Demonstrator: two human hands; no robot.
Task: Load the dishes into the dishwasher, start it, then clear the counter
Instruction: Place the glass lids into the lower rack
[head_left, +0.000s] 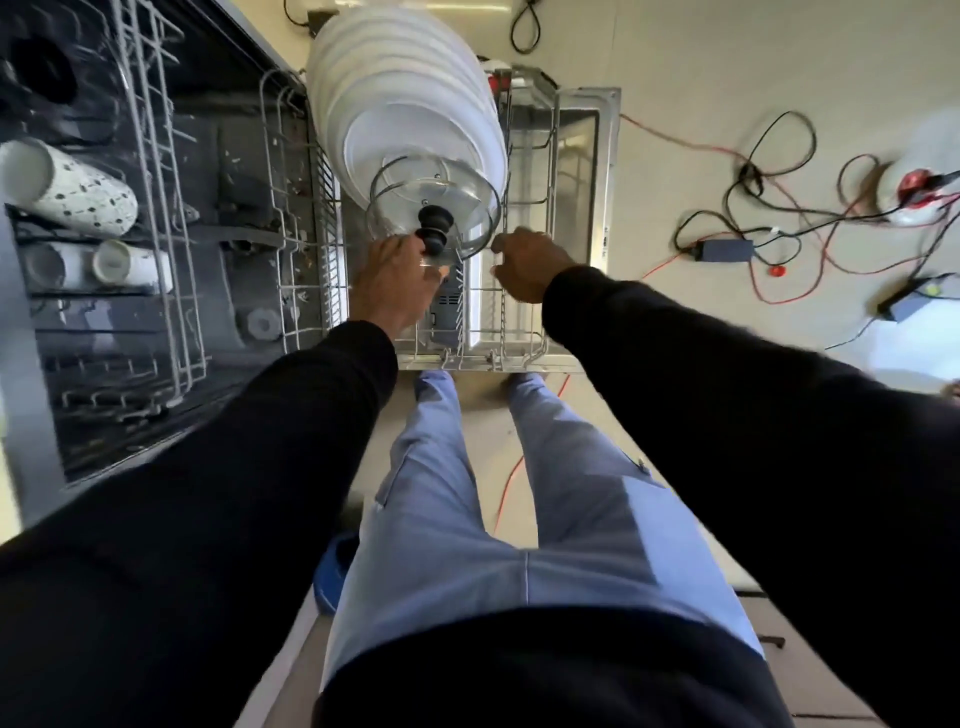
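Note:
I look straight down at the open dishwasher. Its lower rack (519, 343) is pulled out and holds a row of several white plates (410, 104) standing on edge. In front of the plates stands a glass lid (452, 208) with a black knob (434, 231). My left hand (397, 283) holds the lid at its lower edge beside the knob. My right hand (527, 265) has curled fingers at the lid's right rim; whether they grip the rim or a rack wire I cannot tell.
The upper rack (150, 208) at the left holds a speckled white cup (72, 187) and small white cups (130, 262). The open dishwasher door (592, 171) lies under the lower rack. Cables and a power adapter (724, 250) lie on the floor at the right.

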